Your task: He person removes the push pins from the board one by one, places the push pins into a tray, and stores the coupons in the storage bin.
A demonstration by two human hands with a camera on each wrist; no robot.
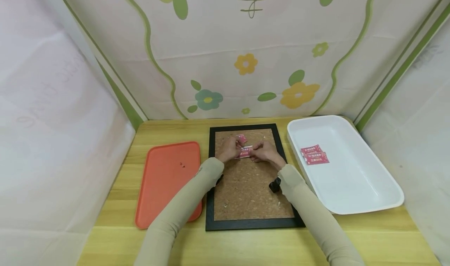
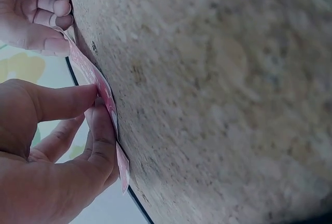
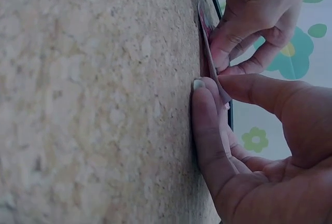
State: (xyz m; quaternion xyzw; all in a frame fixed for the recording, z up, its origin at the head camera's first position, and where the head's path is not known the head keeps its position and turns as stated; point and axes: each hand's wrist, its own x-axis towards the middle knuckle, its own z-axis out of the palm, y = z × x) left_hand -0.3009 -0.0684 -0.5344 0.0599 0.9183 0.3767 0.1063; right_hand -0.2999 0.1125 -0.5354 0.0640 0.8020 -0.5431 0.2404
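Note:
A pink-and-white paper coupon (image 1: 245, 152) lies against the upper part of a black-framed cork board (image 1: 253, 195). My right hand (image 1: 266, 152) pinches its right end between thumb and fingers, with fingertips behind the paper in the right wrist view. At the coupon's left end, my left hand (image 1: 228, 149) brings thumb and index together on what seems a small pin, mostly hidden by the fingertips. Another pink coupon (image 1: 242, 138) sits just above on the board, partly covered by the left hand. In the left wrist view the held coupon (image 2: 88, 67) bends slightly off the cork.
Left of the board is an orange-red tray (image 1: 163, 172) holding a few tiny pieces (image 1: 182, 165), too small to identify. A white basin (image 1: 355, 180) stands at right with overlapping pink coupons (image 1: 317, 158). Patterned cloth (image 1: 218, 70) encloses the wooden table (image 1: 197, 246).

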